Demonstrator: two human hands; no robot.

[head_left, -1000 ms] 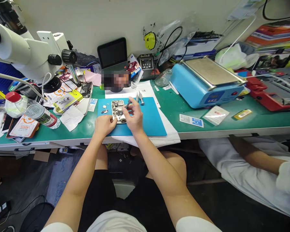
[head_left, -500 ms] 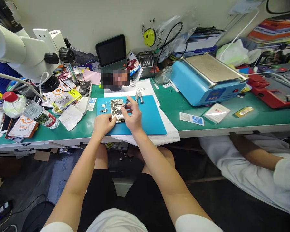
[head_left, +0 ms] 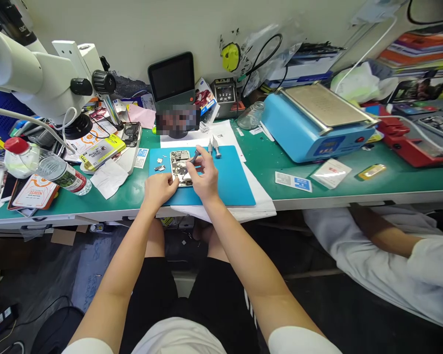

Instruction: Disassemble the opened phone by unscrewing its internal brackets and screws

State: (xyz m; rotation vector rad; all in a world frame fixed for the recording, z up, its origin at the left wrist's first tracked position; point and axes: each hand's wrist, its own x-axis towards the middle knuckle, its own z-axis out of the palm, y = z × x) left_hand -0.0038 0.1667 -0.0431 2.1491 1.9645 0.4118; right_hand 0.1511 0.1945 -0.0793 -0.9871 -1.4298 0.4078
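An opened smartphone (head_left: 179, 160) lies on a blue mat (head_left: 233, 183), its inner parts showing. My left hand (head_left: 158, 190) is closed, thumb and finger pinching the phone's lower left edge. Over the phone's right side, my right hand (head_left: 206, 178) grips a small grey screwdriver (head_left: 195, 156) between thumb and fingers. The screwdriver's tip is too small to make out. Small phone parts (head_left: 160, 168) lie on the mat left of the phone. Two more screwdrivers (head_left: 216, 147) rest at the mat's far edge.
A microscope (head_left: 55, 78), a plastic bottle (head_left: 68, 178) and a crumpled tissue (head_left: 109, 180) stand or lie to the left. Behind the mat is a dark-screened device (head_left: 172, 77). To the right are a blue heating plate machine (head_left: 291, 130), cards and a seated person's arm (head_left: 387, 233).
Both hands keep nearly the same place and grip on the phone and screwdriver. The view has shifted slightly, and my right leg has moved inward.
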